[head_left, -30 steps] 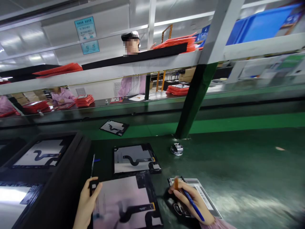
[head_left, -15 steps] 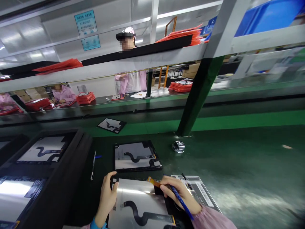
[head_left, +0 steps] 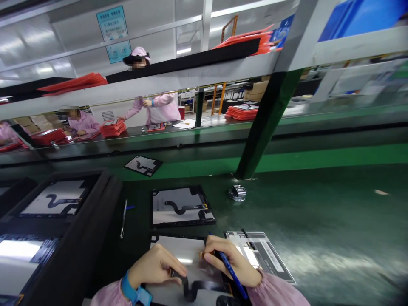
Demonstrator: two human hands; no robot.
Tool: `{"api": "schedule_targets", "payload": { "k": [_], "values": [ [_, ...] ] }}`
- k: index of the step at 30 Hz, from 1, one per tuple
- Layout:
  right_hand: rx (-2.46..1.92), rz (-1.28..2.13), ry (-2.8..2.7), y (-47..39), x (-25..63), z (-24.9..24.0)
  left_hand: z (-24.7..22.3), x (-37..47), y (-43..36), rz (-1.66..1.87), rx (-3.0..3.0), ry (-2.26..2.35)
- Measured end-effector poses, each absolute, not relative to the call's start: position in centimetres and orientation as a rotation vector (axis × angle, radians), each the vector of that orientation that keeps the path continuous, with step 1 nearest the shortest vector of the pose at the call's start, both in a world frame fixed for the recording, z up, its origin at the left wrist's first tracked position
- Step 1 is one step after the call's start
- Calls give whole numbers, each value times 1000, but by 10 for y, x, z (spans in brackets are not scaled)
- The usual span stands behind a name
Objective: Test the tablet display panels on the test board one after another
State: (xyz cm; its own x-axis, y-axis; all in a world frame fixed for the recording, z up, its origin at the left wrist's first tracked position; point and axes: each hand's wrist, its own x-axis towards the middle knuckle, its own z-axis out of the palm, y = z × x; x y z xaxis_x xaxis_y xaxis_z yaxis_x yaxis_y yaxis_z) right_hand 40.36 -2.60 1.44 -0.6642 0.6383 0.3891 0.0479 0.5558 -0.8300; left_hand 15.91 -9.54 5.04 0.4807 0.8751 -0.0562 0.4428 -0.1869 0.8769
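A silver-backed display panel (head_left: pixel 170 246) with a black frame lies in front of me. My left hand (head_left: pixel 156 265), with a blue wrist strap, is over its left side. Its thumb and index finger pinch the free end of the panel's black flex cable (head_left: pixel 191 291). At the panel's upper right, my right hand (head_left: pixel 231 259) holds a blue pen-like tool (head_left: pixel 232 274) slanting under its palm. The same hand's fingertips pinch a small orange flex strip (head_left: pixel 201 256), mostly hidden by the fingers. A flat sheet with white and grey areas (head_left: pixel 270 255) lies beside my right hand.
Another panel (head_left: pixel 178 206) lies just beyond, and a further one (head_left: pixel 143 165) farther back. Black foam trays (head_left: pixel 102 199) with panels stand at left, near a pen (head_left: pixel 123 219). A shiny metal piece (head_left: pixel 237 193) sits by a slanted post (head_left: pixel 270 119). Co-workers are across the bench.
My left hand has moved from the panel's left edge onto its black flex cable and closed on it. My right hand has shifted slightly left, lowering the orange strip toward the panel.
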Motion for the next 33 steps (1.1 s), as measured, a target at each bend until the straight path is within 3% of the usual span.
{"api": "schedule_targets", "payload": {
  "k": [7, 33],
  "values": [
    [-515, 1092, -2072, -31, 404, 15, 39, 189, -83, 752, 1618, 1111],
    [-479, 929, -2280, -28, 402, 5, 21, 204, -77, 607, 1654, 1172]
  ]
}}
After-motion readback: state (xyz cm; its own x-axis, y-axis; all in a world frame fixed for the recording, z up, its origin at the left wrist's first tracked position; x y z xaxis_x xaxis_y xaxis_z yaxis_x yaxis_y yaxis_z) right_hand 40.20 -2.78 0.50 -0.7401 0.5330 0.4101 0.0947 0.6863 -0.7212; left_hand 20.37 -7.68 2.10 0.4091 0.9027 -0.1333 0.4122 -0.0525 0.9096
